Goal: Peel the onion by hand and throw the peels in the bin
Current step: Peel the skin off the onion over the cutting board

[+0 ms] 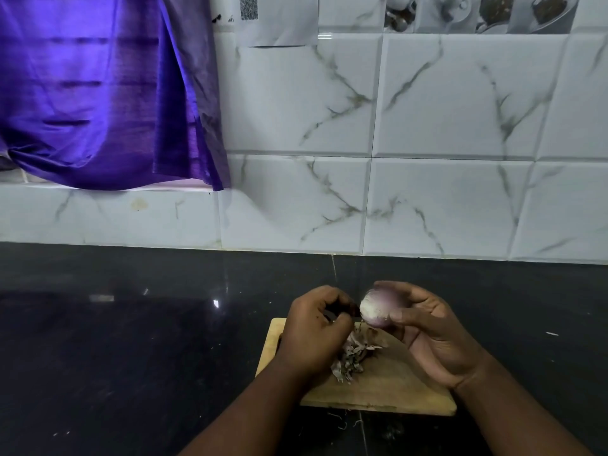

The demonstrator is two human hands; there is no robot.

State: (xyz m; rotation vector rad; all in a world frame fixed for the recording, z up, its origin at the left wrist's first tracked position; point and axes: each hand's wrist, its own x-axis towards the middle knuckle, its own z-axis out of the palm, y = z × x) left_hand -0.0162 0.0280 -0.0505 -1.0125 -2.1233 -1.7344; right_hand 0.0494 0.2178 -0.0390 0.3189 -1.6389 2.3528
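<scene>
Step in hand: stripping the outer skin. The right hand [434, 337] holds the onion [378, 307] raised above the cutting board [394, 393]. Its fingers curl over the far side and the thumb presses under the near side, so the bulb is clamped at the fingertips with its pale end turned toward the other hand. The left hand [316, 327] is curled, thumb and forefinger closed together on a dark strip of skin [349, 310] just off the onion's exposed end. The light is dim, and whether that strip is joined to the bulb cannot be confirmed. Loose peels [353, 353] lie heaped on the board directly beneath the left fingertips. Most of the visible onion surface looks smooth and pale purple, so peeling is judged well advanced. Recommended: hold the right grip firm but off the area being stripped, draw the strip along the bulb rather than straight outward, and rotate the onion between thumb and fingers to check the hidden side. No bin is in view; the heap must be gathered afterwards.
</scene>
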